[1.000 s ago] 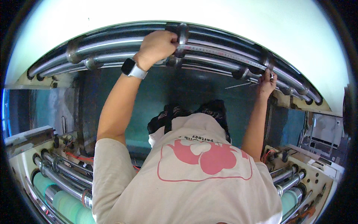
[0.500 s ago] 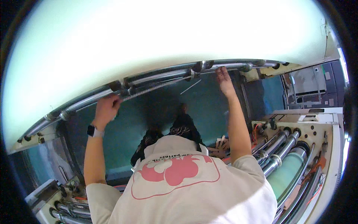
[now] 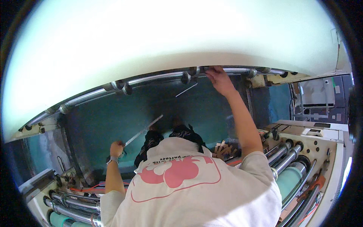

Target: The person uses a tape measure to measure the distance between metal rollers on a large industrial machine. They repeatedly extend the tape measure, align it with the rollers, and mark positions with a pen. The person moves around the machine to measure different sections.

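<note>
My left hand (image 3: pixel 118 148) is closed round one end of a thin ruler (image 3: pixel 143 130) with dark marks, held low over the floor near my left leg. Farther off, my right hand (image 3: pixel 223 81) reaches up to a metal shaft (image 3: pixel 155 79) under a large white machine cover (image 3: pixel 181 34). Its fingers bend round a metal collar there and partly hide it, so I cannot tell how firmly they grip. Just left of them, a bent thin rod like a hex key (image 3: pixel 186 90) slants down from another collar (image 3: pixel 186 78). More collars (image 3: pixel 127 88) sit along the shaft.
Behind me on the right, chrome rollers (image 3: pixel 285 159) and a green roller (image 3: pixel 290 179) sit in a pale machine frame (image 3: pixel 328 159). More rollers (image 3: pixel 75 206) lie at the lower left. Wooden pieces (image 3: pixel 224 150) are heaped by my right side, above the dark green floor (image 3: pixel 102 125).
My left hand has come down and back from the shaft, bringing the ruler with it. My right hand has shifted left along the shaft to a collar, its fingers now curled.
</note>
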The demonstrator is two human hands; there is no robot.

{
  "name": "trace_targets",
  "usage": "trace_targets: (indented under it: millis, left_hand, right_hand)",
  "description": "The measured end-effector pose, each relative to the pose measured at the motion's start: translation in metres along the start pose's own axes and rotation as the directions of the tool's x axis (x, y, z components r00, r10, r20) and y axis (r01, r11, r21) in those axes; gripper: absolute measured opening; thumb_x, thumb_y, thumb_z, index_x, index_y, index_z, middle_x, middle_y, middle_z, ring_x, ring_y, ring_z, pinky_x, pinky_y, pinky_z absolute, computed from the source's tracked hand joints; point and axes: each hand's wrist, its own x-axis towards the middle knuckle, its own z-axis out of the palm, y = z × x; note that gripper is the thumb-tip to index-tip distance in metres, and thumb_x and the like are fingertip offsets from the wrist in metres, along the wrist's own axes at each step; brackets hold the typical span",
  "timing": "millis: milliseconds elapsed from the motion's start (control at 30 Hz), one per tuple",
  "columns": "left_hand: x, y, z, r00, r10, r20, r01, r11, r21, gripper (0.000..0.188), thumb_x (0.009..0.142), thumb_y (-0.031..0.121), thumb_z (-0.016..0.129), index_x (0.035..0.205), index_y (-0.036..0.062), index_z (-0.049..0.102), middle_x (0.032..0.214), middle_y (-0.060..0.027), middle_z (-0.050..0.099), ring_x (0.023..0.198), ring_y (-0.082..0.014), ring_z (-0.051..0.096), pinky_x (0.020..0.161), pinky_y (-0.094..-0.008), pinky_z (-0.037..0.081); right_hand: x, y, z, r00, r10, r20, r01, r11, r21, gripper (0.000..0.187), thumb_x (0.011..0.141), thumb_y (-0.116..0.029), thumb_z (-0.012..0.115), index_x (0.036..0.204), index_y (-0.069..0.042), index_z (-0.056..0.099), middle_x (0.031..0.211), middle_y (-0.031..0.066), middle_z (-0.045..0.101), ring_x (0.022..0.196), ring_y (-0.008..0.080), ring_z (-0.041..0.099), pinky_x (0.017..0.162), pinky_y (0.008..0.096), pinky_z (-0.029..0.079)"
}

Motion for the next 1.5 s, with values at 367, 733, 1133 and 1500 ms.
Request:
trace_targets:
  millis: [367,733,1133,1500]
  left_hand:
    - [-0.012,-0.094,0.092,0.997,-0.006,0.074,0.02,0.982,-0.186,0.014,0.068,0.008,0.054,0.059,-0.0015,0.056,0.055,-0.0119,0.055,0.051,-0.0189,0.052,0.049,-0.0343,0.039]
    - [0.009,-0.105,0.102,0.984,-0.098,0.149,0.138,0.948,-0.288,0.019,0.07,0.019,0.05,0.067,0.0044,0.062,0.069,-0.0159,0.061,0.066,-0.0257,0.061,0.057,-0.0356,0.045]
    - [0.023,-0.15,0.026,0.995,0.082,0.051,-0.062,0.946,-0.318,0.013,0.069,0.008,0.049,0.067,0.0052,0.062,0.067,-0.0119,0.061,0.068,-0.0246,0.059,0.06,-0.0341,0.044]
    - [-0.005,-0.114,0.007,0.94,0.112,0.322,-0.268,0.827,0.494,0.027,0.076,0.031,0.053,0.079,0.0065,0.063,0.083,-0.0127,0.062,0.078,-0.0303,0.059,0.067,-0.0382,0.046]
  right_hand:
    - [0.045,-0.011,-0.026,0.957,-0.133,0.259,0.194,0.955,-0.223,0.023,0.077,-0.019,0.048,0.093,-0.004,0.056,0.103,0.0173,0.053,0.098,0.0339,0.05,0.087,0.0424,0.041]
    - [-0.02,0.025,0.053,0.947,0.321,-0.027,-0.321,0.947,0.001,0.029,0.085,-0.03,0.048,0.082,-0.002,0.055,0.083,0.0144,0.058,0.072,0.0317,0.055,0.062,0.0388,0.045]
    - [0.042,-0.105,0.11,0.433,0.769,0.471,0.303,-0.616,0.727,0.036,0.089,-0.044,0.036,0.077,-0.011,0.042,0.064,0.0012,0.037,0.05,0.0151,0.035,0.047,0.0275,0.034]
    - [0.077,-0.119,0.072,0.194,0.813,0.549,0.221,-0.582,0.783,0.018,0.088,-0.03,0.041,0.077,-0.016,0.043,0.057,-0.0038,0.029,0.047,0.01,0.028,0.045,0.0271,0.028]
